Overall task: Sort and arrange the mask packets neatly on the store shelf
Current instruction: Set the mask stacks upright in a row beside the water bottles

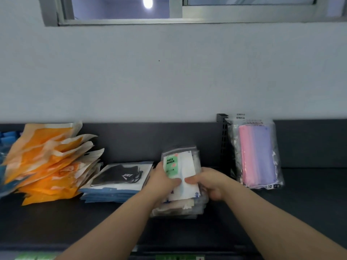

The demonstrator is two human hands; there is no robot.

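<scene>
Two hands meet on one packet at mid-shelf. My left hand [165,182] grips the packet [178,166] (the one with the green FACE MASK label) along its left edge, thumb laid over the face. My right hand [208,182] pinches its near right corner, thumb on top and fingers curled below. I cannot tell whether either hand also holds a second packet beneath it, since the clear wrappers blur together. The packet sits on top of the stack [178,207], a loose heap of clear packets lying flat on the shelf [309,203] directly ahead of me. Its long axis runs away from me toward the wall [169,81], leaning a little to the right, and its far end looks lifted off the stack. Both hands are equally near, one to each side, so neither has to reach across.

Other groups lie to either side. To the left, just beside the stack, a black mask [120,175] lies flat on a blue pile [105,196]; farther left, the orange pile [50,162] fans out untidily. To the right, past a black divider [222,139], a pink-and-purple pack [257,156] stands upright just beside it. I judge the step in hand to be squaring the stack or drawing off its top packet. Either way, the move turns on keeping that long axis pointed at the wall.
</scene>
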